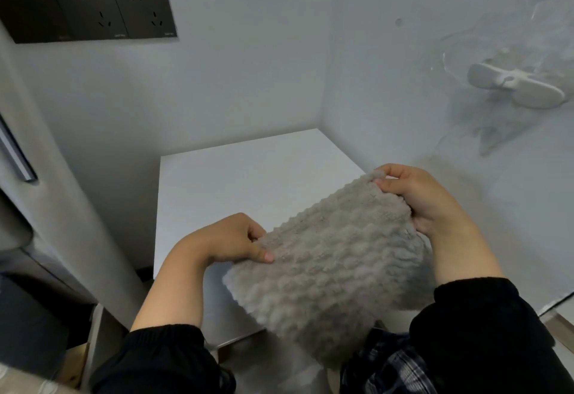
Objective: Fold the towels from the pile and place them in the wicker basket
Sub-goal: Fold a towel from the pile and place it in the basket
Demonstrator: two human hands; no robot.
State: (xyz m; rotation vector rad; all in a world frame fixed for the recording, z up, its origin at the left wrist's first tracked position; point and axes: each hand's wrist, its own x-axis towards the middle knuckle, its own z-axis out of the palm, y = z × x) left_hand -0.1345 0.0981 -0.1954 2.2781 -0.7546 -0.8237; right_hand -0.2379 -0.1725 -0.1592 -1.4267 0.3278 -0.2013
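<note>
Above the white worktop [248, 182], the left hand [236, 238] and right hand [416, 195] pinch the grey towel [329, 269] stretched between them.

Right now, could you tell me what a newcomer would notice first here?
A fluffy grey towel fills the lower middle, held over a white tabletop: the left hand pinches its left edge, the right hand its far corner. A dark socket panel sits on the wall, upper left.
</note>
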